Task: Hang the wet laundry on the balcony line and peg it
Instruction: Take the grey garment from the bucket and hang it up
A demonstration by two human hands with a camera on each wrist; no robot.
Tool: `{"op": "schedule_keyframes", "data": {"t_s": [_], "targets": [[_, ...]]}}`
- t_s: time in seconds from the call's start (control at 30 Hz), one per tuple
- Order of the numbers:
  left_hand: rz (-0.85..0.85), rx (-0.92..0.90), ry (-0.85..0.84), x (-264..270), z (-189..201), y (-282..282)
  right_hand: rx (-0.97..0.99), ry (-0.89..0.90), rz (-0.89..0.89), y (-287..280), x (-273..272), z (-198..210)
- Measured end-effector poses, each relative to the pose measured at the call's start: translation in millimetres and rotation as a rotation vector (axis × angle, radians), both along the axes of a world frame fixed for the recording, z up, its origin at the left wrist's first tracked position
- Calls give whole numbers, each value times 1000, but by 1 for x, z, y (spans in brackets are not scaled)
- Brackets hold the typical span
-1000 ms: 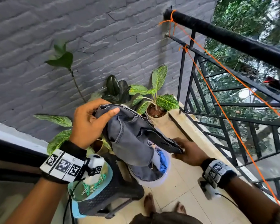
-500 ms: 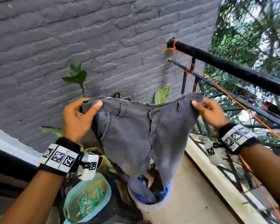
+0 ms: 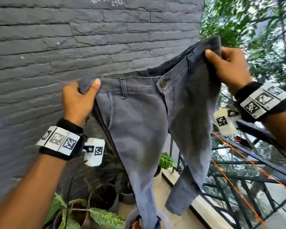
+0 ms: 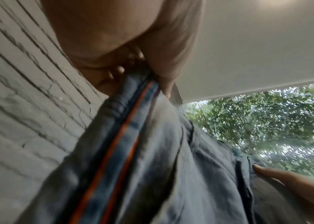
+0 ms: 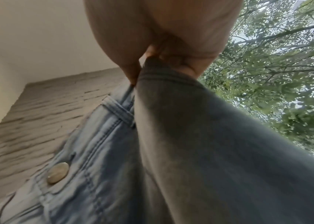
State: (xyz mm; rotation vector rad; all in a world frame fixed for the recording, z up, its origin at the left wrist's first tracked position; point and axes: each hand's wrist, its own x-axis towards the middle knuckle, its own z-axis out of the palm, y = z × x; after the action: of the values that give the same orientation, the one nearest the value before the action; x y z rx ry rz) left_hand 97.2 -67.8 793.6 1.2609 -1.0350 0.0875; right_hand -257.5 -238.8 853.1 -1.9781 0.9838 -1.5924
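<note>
Raised higher than a moment ago, grey denim jeans (image 3: 144, 129) hang spread by the waistband, legs dangling; left hand (image 3: 78, 100) pinches its 9 o'clock corner, right hand (image 3: 228, 66) its 2 o'clock corner, orange line (image 3: 238, 154) at 4 o'clock.

Dark grey stone-brick wall (image 3: 73, 47) at left. Black metal railing (image 3: 254, 171) along balcony's right edge; green trees (image 3: 262, 30) beyond. Potted plants (image 3: 104, 197) at wall base. Daylight.

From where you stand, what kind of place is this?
Most likely a home balcony: a black metal railing strung with orange line, potted plants along a grey brick wall, and trees beyond.
</note>
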Motion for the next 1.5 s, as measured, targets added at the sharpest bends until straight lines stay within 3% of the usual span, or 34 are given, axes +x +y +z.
{"op": "schedule_keyframes", "data": {"t_s": [0.13, 0.23, 0.37, 0.57, 0.63, 0.7, 0.8, 0.87, 0.93, 1.07, 1.13, 1.33, 1.5], "targets": [[-192, 208, 189, -25, -76, -19, 231, 61, -199, 23, -6, -73], [-412, 370, 378, -76, -123, -26, 385, 94, -82, 48, 7, -140], [-531, 420, 314, -136, -157, -39, 436, 191, 38, 90, 28, -214], [-739, 508, 440, -169, -168, -44, 600, 51, 286, 120, 34, -219], [-860, 560, 436, -172, -161, -43, 598, 132, 220, 120, 31, -223], [-923, 615, 361, -173, -159, -42, 492, 277, 36, 111, 27, -229], [-902, 611, 115, -165, -170, -38, 446, 332, -53, 94, 15, -223], [-811, 539, -40, -152, -185, -31, 475, 275, -13, 87, 6, -214], [-698, 523, -83, -134, -212, -28, 512, 192, 41, 86, -3, -197], [-748, 798, 245, -113, -291, -34, 540, 46, 70, 90, -24, -150], [-798, 869, 326, -119, -324, -48, 519, -16, 78, 92, -33, -124], [-985, 904, 292, -170, -313, -75, 446, -172, 187, 89, -62, -57], [-1087, 827, 405, -216, -310, -93, 395, -170, 109, 92, -84, -22]]}}
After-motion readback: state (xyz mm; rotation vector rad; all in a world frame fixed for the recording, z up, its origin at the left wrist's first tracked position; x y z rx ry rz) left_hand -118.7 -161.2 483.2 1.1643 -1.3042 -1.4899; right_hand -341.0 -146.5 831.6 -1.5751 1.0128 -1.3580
